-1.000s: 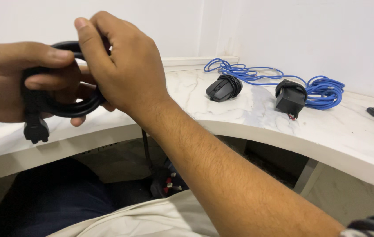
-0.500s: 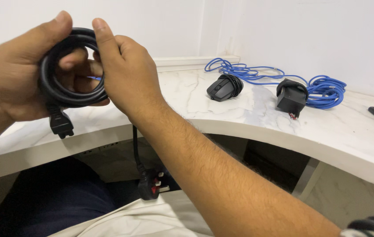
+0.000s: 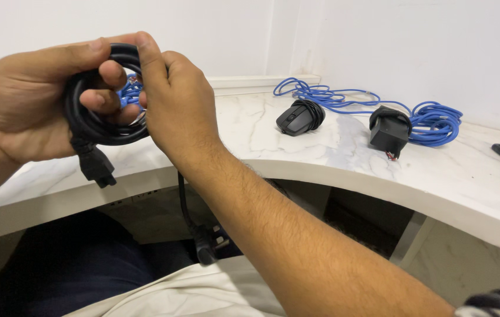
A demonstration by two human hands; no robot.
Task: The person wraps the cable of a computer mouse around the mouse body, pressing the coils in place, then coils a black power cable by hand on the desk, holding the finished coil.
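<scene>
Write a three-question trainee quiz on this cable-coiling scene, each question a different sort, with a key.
1. True or false: both hands grip the coiled black power cable.
2. Multiple choice: what lies on the marble counter between the coil and the black adapter? A) a keyboard B) a black mouse C) a mug
3. Fill in: one plug hangs under the left hand; the other plug dangles below the ____ forearm.

Key: 1 true, the right hand pinches the coil's top. 2 B. 3 right. A blue cable trails behind the adapter.
</scene>
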